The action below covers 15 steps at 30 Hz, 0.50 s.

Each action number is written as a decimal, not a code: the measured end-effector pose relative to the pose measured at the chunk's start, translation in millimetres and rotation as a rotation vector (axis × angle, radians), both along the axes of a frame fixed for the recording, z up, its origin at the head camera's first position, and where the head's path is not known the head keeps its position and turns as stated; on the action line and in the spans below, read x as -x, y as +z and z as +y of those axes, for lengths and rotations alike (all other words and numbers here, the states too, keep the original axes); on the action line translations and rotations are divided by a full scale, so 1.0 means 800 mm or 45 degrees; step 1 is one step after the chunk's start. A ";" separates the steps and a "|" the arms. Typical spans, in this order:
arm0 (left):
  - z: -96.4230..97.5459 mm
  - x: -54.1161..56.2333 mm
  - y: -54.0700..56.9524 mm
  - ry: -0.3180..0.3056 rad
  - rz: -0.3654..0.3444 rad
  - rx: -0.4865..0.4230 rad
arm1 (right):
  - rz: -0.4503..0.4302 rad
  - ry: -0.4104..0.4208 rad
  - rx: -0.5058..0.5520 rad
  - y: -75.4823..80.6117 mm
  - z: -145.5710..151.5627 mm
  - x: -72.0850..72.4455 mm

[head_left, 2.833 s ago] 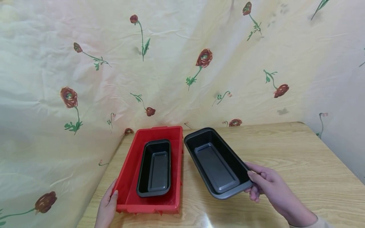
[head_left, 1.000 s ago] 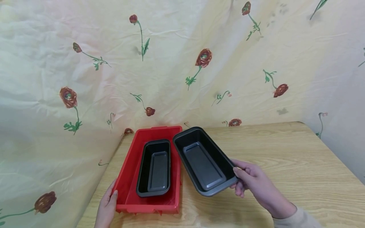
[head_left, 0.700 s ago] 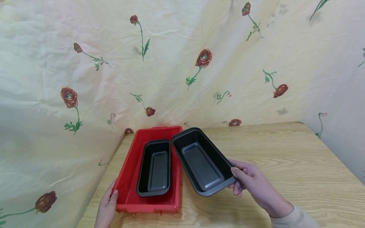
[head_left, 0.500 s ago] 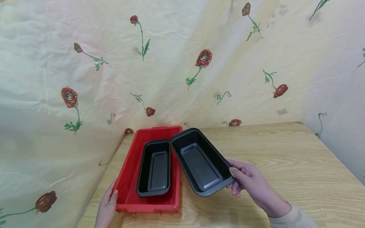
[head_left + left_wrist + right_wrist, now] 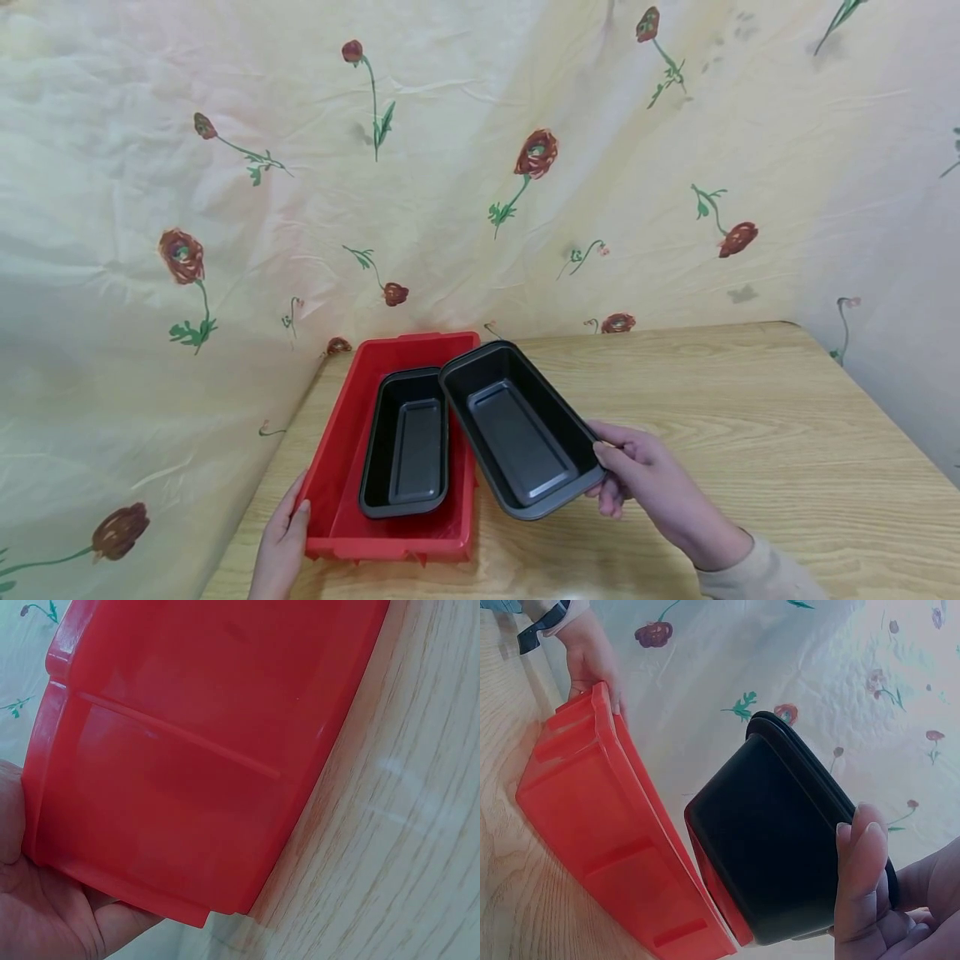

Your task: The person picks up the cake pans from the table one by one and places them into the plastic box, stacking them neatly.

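Note:
My right hand (image 5: 652,483) pinches the near right corner of a dark loaf pan (image 5: 525,433), thumb on its rim and fingers beneath. That pan is held tilted above the table, its far left corner overlapping the red tray's (image 5: 401,550) right side. Inside the tray lies a second dark loaf pan (image 5: 418,454), partly covered at its upper right corner. My left hand (image 5: 279,542) grips the tray's near left edge; in the left wrist view that hand (image 5: 52,911) wraps the rim. In the right wrist view the held pan's dark outer wall (image 5: 772,825) faces the camera.
A wooden table (image 5: 712,400) bears the tray and stretches off to the right. Cloth printed with red flowers (image 5: 465,167) hangs behind and along the left side, close to the tray. A dark band (image 5: 541,630) circles the left wrist.
My right hand has carried the held loaf pan leftward, from beside the red tray to over its right edge. The left hand, the tray and the pan inside stay put.

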<state>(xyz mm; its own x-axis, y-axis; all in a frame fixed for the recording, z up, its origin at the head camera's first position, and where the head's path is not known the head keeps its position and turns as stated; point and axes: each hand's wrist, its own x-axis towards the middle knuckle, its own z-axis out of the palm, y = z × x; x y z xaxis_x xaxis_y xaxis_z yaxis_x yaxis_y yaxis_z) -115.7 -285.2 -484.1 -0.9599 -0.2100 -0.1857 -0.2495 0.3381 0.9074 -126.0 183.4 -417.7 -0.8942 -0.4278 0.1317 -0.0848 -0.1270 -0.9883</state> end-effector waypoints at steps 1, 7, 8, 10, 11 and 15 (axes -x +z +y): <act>0.000 0.000 0.000 -0.001 0.000 0.002 | -0.001 0.001 0.001 0.000 -0.001 0.000; -0.001 0.000 0.000 -0.003 -0.005 0.003 | -0.016 0.007 0.000 0.000 -0.006 0.002; -0.001 0.000 0.000 -0.003 -0.006 0.001 | -0.016 0.010 0.002 0.000 -0.007 0.002; -0.001 0.000 0.000 -0.005 -0.004 0.002 | -0.011 0.017 0.010 0.000 -0.009 0.002; -0.001 0.000 0.000 -0.004 -0.009 0.002 | -0.007 0.019 0.015 0.000 -0.010 0.003; -0.001 0.000 -0.001 -0.003 -0.012 0.004 | 0.013 0.029 0.027 -0.001 -0.014 0.004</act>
